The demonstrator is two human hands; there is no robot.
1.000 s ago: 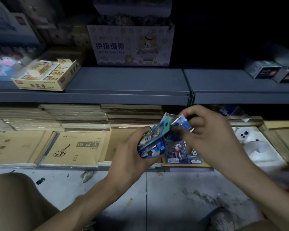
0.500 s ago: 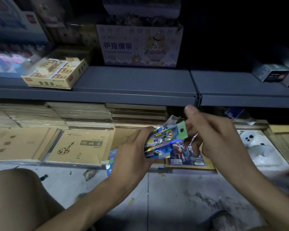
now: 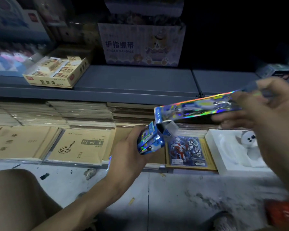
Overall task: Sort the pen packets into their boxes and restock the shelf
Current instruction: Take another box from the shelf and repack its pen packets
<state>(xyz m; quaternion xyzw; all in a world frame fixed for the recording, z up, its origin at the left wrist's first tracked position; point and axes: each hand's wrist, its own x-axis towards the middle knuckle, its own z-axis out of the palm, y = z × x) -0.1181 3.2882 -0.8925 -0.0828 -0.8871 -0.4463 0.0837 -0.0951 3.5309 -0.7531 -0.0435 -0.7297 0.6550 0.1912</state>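
Note:
My left hand [image 3: 130, 155] grips a small bundle of shiny blue holographic pen packets [image 3: 151, 140], held low in front of the bottom shelf. My right hand [image 3: 267, 114] pinches one long holographic pen packet [image 3: 195, 109] by its right end. That packet is stretched out to the right and is free of the bundle. A flat blue pack with a red and silver figure [image 3: 186, 150] lies on the bottom shelf just behind the bundle.
Brown sketchbooks [image 3: 80, 145] and stacked notebooks fill the bottom shelf. A yellow eraser box [image 3: 57, 75] and a finger bandage carton [image 3: 140, 45] stand on the grey upper shelf [image 3: 132, 80]. A white foam tray [image 3: 233, 150] lies at right. My knee [image 3: 15, 197] is at lower left.
My right hand has pulled one long packet out of the bundle and swung it up and to the right. My left hand keeps holding the remaining packets in about the same place.

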